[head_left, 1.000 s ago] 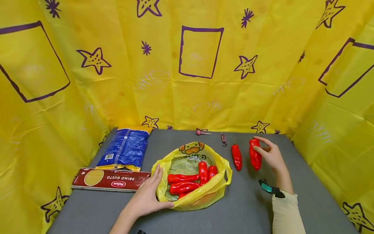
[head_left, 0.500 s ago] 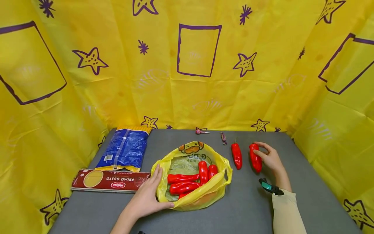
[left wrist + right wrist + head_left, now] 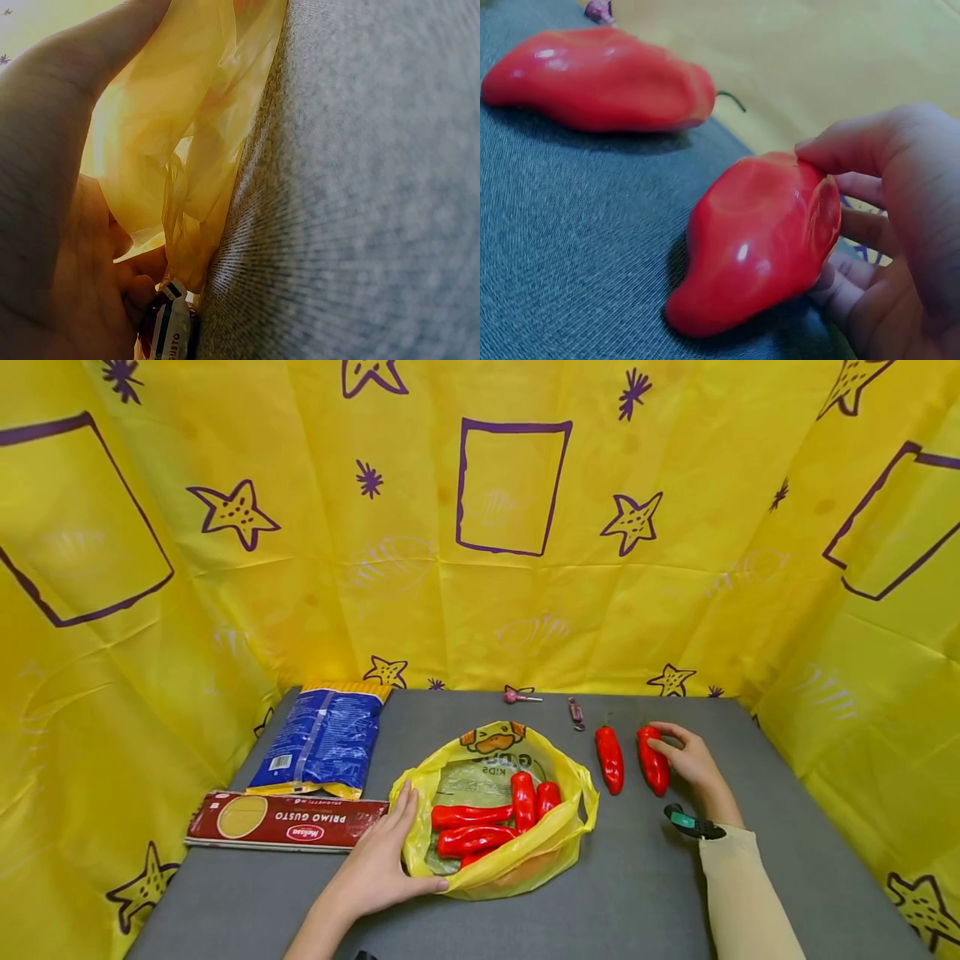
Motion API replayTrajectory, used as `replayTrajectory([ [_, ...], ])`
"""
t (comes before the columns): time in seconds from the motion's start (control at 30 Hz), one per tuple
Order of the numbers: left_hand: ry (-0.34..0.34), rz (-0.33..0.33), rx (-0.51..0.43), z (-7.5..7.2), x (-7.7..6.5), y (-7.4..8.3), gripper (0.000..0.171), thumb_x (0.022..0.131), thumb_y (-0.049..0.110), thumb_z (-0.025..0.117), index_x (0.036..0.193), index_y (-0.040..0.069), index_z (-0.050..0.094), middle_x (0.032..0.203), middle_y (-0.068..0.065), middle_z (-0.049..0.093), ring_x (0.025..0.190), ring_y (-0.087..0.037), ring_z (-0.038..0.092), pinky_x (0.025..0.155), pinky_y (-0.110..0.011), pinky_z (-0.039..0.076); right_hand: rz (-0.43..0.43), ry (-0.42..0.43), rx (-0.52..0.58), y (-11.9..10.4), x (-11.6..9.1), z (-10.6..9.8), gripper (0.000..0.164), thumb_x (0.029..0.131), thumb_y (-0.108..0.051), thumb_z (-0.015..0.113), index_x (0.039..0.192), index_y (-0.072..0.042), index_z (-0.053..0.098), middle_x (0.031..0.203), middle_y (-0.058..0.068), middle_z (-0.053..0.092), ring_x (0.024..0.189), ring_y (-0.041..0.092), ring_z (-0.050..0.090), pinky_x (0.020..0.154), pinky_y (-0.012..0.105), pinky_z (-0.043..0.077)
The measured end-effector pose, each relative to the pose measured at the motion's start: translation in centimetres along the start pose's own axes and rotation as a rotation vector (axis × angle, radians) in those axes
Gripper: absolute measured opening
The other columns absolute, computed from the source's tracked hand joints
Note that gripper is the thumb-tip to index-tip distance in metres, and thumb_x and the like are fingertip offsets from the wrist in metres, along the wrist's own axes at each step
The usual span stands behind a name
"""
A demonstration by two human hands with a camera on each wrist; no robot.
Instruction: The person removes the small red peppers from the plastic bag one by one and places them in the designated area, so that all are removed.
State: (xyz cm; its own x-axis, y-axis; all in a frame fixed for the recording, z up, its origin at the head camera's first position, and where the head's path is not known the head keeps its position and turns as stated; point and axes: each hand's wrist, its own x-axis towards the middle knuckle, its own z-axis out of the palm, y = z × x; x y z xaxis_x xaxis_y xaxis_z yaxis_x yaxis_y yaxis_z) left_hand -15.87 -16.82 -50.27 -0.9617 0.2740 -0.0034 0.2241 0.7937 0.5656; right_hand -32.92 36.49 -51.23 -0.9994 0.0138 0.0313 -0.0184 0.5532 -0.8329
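A yellow plastic bag with a duck print stands with its mouth wide, several red peppers inside. My left hand holds the bag's left side, thumb on the near rim and fingers along the left edge; yellow plastic fills much of the left wrist view. At the right, my right hand pinches another red pepper near its stem end. In the right wrist view that pepper is at the grey tabletop, thumb on top and fingers behind. One more pepper lies to its left, apart from it.
A blue packet lies at the back left, with a dark red spaghetti pack in front of it, beside the left hand. A lollipop and a wrapped candy lie near the back edge. Yellow printed cloth walls the table.
The right hand has lowered the pepper towards the table and shifted it slightly, so it now lies nearly parallel to its neighbour. The left hand and bag stay in place.
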Motion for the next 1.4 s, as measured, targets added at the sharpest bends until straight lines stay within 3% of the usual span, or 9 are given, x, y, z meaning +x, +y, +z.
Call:
replayTrajectory([
  [0.13,0.004,0.003,-0.002,0.1,0.01,0.04,0.142,0.068,0.081,0.082,0.169,0.004,0.018,0.178,-0.011,0.009,0.155,-0.047,0.033,0.121,-0.072,0.027,0.002,-0.007,-0.008,0.09,0.22,0.08,0.057,0.106,-0.034,0.065,0.151,0.0,0.055,0.15,0.028,0.055,0.119,0.028,0.051,0.082,0.016,0.046],
  [0.37,0.002,0.001,0.005,0.04,-0.01,-0.05,0.142,0.068,0.081,0.082,0.169,0.004,0.018,0.178,-0.011,0.009,0.154,-0.048,0.034,0.121,-0.073,0.027,-0.011,-0.018,-0.035,-0.14,0.67,0.58,0.058,0.104,-0.036,0.069,0.149,-0.002,0.058,0.149,0.028,0.057,0.106,0.018,0.06,0.077,0.018,0.051],
  [0.57,-0.01,-0.015,-0.011,0.01,0.05,0.02,0.142,0.068,0.081,0.082,0.17,0.006,0.017,0.178,-0.011,0.009,0.155,-0.048,0.032,0.121,-0.073,0.026,-0.029,0.007,-0.049,-0.26,1.05,0.76,0.058,0.104,-0.037,0.068,0.149,-0.002,0.058,0.15,0.028,0.056,0.124,0.037,0.057,0.084,0.02,0.049],
  [0.73,-0.015,-0.014,-0.01,0.03,0.03,0.05,0.142,0.068,0.082,0.082,0.17,0.006,0.017,0.179,-0.011,0.009,0.155,-0.048,0.031,0.122,-0.073,0.025,-0.034,0.022,-0.048,-0.31,0.84,0.79,0.058,0.105,-0.037,0.066,0.15,-0.001,0.057,0.15,0.028,0.056,0.134,0.044,0.052,0.102,0.041,0.048],
  [0.9,-0.016,-0.009,-0.004,-0.03,0.03,0.09,0.142,0.068,0.082,0.082,0.17,0.006,0.018,0.179,-0.011,0.009,0.156,-0.047,0.03,0.122,-0.072,0.025,-0.03,0.027,-0.057,-0.51,0.47,0.79,0.06,0.105,-0.038,0.066,0.152,-0.002,0.055,0.15,0.029,0.056,0.137,0.047,0.05,0.111,0.059,0.043],
  [1.27,-0.017,-0.014,-0.011,-0.13,0.0,0.15,0.142,0.068,0.081,0.082,0.17,0.006,0.017,0.179,-0.01,0.009,0.155,-0.048,0.031,0.121,-0.074,0.025,-0.05,0.025,-0.083,-0.55,0.37,0.65,0.062,0.105,-0.038,0.066,0.152,-0.001,0.054,0.147,0.03,0.058,0.137,0.048,0.05,0.112,0.063,0.041],
  [1.4,-0.018,-0.017,-0.009,-0.14,-0.03,0.15,0.142,0.068,0.081,0.082,0.17,0.006,0.017,0.179,-0.011,0.009,0.155,-0.048,0.031,0.121,-0.074,0.024,-0.072,0.027,-0.125,-0.64,0.25,0.45,0.062,0.104,-0.04,0.067,0.152,-0.002,0.055,0.145,0.03,0.059,0.133,0.048,0.054,0.107,0.06,0.046],
])
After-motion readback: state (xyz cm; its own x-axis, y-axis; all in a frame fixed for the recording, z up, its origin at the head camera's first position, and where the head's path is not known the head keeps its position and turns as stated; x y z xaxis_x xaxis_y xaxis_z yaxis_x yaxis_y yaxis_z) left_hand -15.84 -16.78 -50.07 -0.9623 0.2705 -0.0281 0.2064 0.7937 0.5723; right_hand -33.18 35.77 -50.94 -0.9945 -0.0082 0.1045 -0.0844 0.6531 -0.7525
